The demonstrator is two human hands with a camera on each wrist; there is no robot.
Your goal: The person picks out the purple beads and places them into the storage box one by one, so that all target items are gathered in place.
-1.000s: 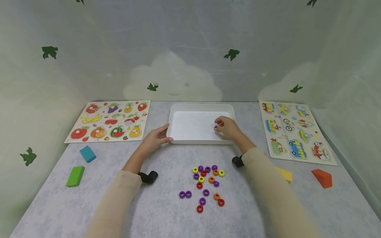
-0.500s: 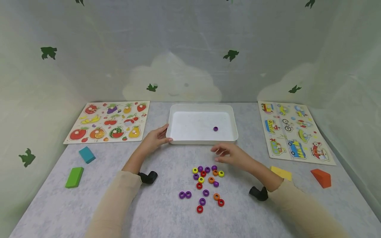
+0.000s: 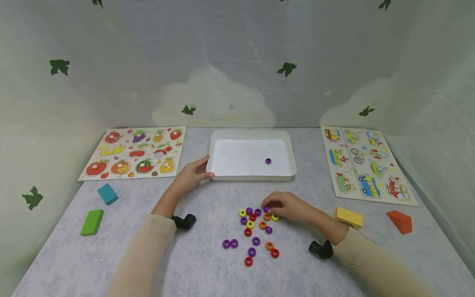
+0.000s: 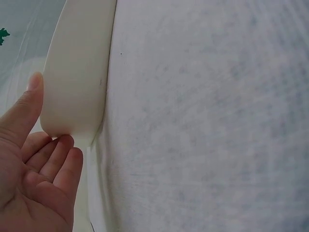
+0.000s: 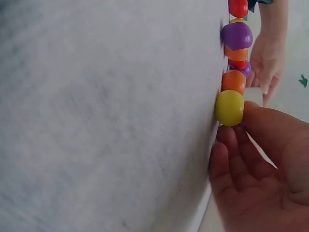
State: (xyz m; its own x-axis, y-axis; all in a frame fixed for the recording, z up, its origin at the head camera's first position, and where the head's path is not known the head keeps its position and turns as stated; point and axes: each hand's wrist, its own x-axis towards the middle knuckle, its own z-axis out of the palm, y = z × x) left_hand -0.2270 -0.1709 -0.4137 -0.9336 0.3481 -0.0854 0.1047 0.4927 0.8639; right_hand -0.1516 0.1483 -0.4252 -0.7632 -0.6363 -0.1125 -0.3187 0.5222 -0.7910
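Observation:
A shallow white tray (image 3: pixel 252 178) stands at the back middle, with one purple bead (image 3: pixel 268 161) inside. My left hand (image 3: pixel 190 176) holds the tray's front left corner, thumb and fingers on its outer walls. Several red, orange, yellow and purple ring-shaped beads are spread on the table before the tray. At the back of this group my right hand (image 3: pixel 291 207) pinches a purple bead (image 3: pixel 266 209) between thumb and fingers. In the right wrist view a yellow bead (image 5: pixel 230 108) largely hides that purple bead.
A fruit puzzle board (image 3: pixel 135 153) lies at the left, a vehicle puzzle board (image 3: pixel 367 165) at the right. Blue (image 3: pixel 108 194) and green blocks (image 3: pixel 92 222) lie at the left, yellow (image 3: pixel 349 218) and orange blocks (image 3: pixel 400 222) at the right. A pale curtain (image 3: pixel 230 62) encloses the table.
My right hand let a purple bead go in the tray, then came back toward me to the bead group and took hold of another purple bead. The left hand stays at the tray.

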